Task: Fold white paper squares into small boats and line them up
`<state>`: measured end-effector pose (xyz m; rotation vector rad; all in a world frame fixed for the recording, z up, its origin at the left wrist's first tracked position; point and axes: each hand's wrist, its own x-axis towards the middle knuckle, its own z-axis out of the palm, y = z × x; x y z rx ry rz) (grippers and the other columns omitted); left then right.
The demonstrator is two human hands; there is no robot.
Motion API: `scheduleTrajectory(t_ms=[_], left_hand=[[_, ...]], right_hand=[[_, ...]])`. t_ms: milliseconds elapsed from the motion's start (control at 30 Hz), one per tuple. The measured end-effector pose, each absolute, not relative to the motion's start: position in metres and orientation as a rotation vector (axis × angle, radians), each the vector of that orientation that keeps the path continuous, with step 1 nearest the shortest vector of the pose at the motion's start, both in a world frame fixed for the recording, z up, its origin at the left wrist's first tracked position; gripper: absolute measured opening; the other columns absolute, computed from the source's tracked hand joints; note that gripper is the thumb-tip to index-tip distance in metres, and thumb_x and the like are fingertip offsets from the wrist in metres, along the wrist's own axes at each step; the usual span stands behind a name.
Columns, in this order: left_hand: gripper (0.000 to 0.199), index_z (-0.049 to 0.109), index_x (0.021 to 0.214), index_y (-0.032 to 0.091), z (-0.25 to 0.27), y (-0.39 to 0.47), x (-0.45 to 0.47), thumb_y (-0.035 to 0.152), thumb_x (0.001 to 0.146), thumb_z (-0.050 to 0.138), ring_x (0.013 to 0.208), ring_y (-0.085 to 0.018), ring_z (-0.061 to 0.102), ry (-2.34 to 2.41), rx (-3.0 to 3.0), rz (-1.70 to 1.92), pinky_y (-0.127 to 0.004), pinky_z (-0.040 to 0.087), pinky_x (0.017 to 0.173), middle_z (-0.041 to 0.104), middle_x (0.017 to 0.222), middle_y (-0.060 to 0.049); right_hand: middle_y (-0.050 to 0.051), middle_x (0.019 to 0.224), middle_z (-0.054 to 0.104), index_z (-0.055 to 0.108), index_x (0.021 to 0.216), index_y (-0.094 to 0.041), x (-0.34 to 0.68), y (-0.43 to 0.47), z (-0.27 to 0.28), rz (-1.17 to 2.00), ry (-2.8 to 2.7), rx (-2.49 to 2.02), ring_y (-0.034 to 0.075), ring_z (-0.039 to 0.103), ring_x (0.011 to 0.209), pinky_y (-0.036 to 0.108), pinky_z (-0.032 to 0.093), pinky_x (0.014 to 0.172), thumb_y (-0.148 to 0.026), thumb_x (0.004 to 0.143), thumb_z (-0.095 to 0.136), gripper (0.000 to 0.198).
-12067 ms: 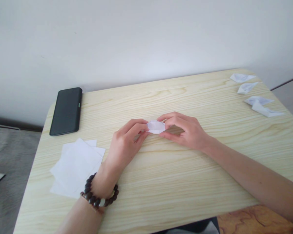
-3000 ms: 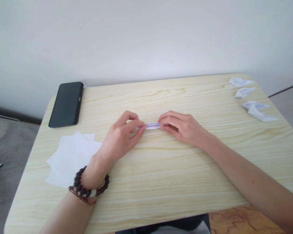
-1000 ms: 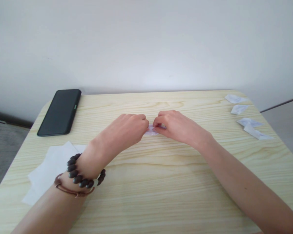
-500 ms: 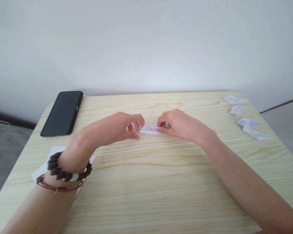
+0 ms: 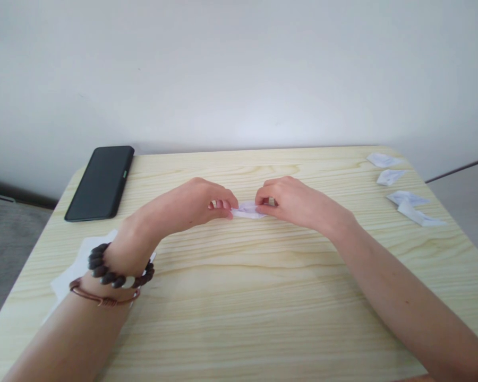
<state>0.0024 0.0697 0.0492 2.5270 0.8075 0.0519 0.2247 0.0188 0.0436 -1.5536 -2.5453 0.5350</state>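
A small folded white paper (image 5: 245, 209), long and narrow, lies between my hands over the middle of the table. My left hand (image 5: 211, 202) pinches its left end between thumb and fingers. On the other side, my right hand (image 5: 283, 199) has the right end pinched in the same way. Both ends are covered by my fingertips, so only the paper's middle shows. A dark bead bracelet and a brown cord circle my left wrist.
At the back left lies a black phone (image 5: 100, 183). White paper sheets (image 5: 82, 260) rest partly under my left forearm. Several folded white papers (image 5: 390, 177) are lined up along the right edge of the wood-grain table (image 5: 239, 313). Behind it stands a white wall (image 5: 239, 74).
My left hand has moved slightly right and closed its thumb and fingers on the paper's left end. The right hand keeps its pinch in nearly the same place.
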Motion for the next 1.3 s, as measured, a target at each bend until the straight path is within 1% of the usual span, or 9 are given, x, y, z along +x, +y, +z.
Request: scheduleTrajectory(t_ms=[300,500,633,767,833,933,1000,1167,1300], left_hand=[[0.027,0.071,0.093,0.022,0.053,0.062,0.009,0.027,0.093,0.044,0.078,-0.015,0.066,0.865,2.712,0.042,-0.024,0.043,0.071,0.074,0.092,-0.001],[0.02,0.07,0.091,0.021,0.048,0.065,0.008,0.023,0.089,0.05,0.082,-0.013,0.066,0.798,2.587,0.186,-0.021,0.044,0.075,0.074,0.093,0.0],[0.017,0.07,0.089,0.02,0.049,0.064,0.011,0.021,0.085,0.054,0.075,-0.011,0.065,0.901,2.465,0.191,-0.019,0.044,0.072,0.074,0.085,0.002],[0.018,0.071,0.093,0.021,0.048,0.065,0.012,0.03,0.084,0.058,0.063,-0.009,0.062,1.012,2.41,0.181,-0.019,0.043,0.067,0.073,0.08,0.003],[0.022,0.073,0.092,0.022,0.048,0.065,0.011,0.036,0.085,0.056,0.055,-0.009,0.058,1.063,2.383,0.122,-0.02,0.041,0.062,0.07,0.069,0.004],[0.027,0.074,0.086,0.023,0.048,0.065,0.011,0.04,0.086,0.053,0.044,-0.01,0.051,1.127,2.312,0.003,-0.021,0.037,0.052,0.06,0.049,0.005],[0.029,0.074,0.085,0.023,0.049,0.065,0.011,0.041,0.086,0.052,0.042,-0.01,0.049,1.144,2.301,-0.026,-0.021,0.035,0.049,0.056,0.045,0.006],[0.028,0.072,0.082,0.022,0.047,0.064,0.013,0.041,0.085,0.052,0.045,-0.009,0.051,1.101,2.319,-0.027,-0.021,0.035,0.049,0.061,0.052,0.005],[0.023,0.067,0.083,0.02,0.044,0.065,0.013,0.04,0.083,0.056,0.044,-0.008,0.054,1.115,2.143,0.04,-0.019,0.039,0.046,0.068,0.069,0.004]], right_hand=[[0.005,0.087,0.072,0.071,0.083,-0.018,0.224,0.018,0.046,0.555,-2.552,-1.565,0.017,0.062,0.081,0.027,0.041,0.072,-0.019,0.088,0.059,0.013],[0.004,0.088,0.071,0.07,0.084,-0.018,0.224,0.018,0.045,0.538,-2.566,-1.537,0.017,0.061,0.081,0.027,0.04,0.072,-0.018,0.088,0.058,0.012],[0.004,0.088,0.07,0.067,0.086,-0.019,0.223,0.017,0.045,0.54,-2.54,-1.55,0.016,0.06,0.08,0.026,0.038,0.07,-0.016,0.088,0.055,0.012],[0.003,0.086,0.07,0.065,0.086,-0.019,0.223,0.017,0.046,0.56,-2.515,-1.582,0.015,0.059,0.076,0.025,0.036,0.067,-0.017,0.087,0.056,0.009],[0.003,0.086,0.069,0.064,0.085,-0.019,0.223,0.017,0.046,0.566,-2.518,-1.588,0.015,0.058,0.076,0.025,0.036,0.067,-0.017,0.088,0.055,0.01],[0.003,0.087,0.069,0.063,0.083,-0.018,0.223,0.017,0.045,0.554,-2.534,-1.566,0.015,0.058,0.077,0.025,0.035,0.068,-0.016,0.088,0.055,0.01],[0.003,0.087,0.068,0.063,0.083,-0.018,0.223,0.017,0.044,0.547,-2.539,-1.559,0.015,0.057,0.077,0.025,0.035,0.068,-0.016,0.087,0.055,0.009],[0.003,0.088,0.068,0.062,0.083,-0.018,0.223,0.016,0.043,0.528,-2.55,-1.558,0.015,0.057,0.078,0.026,0.035,0.068,-0.016,0.089,0.053,0.011],[0.003,0.09,0.068,0.062,0.085,-0.018,0.222,0.016,0.044,0.522,-2.562,-1.576,0.016,0.058,0.08,0.026,0.035,0.069,-0.017,0.089,0.054,0.01]])
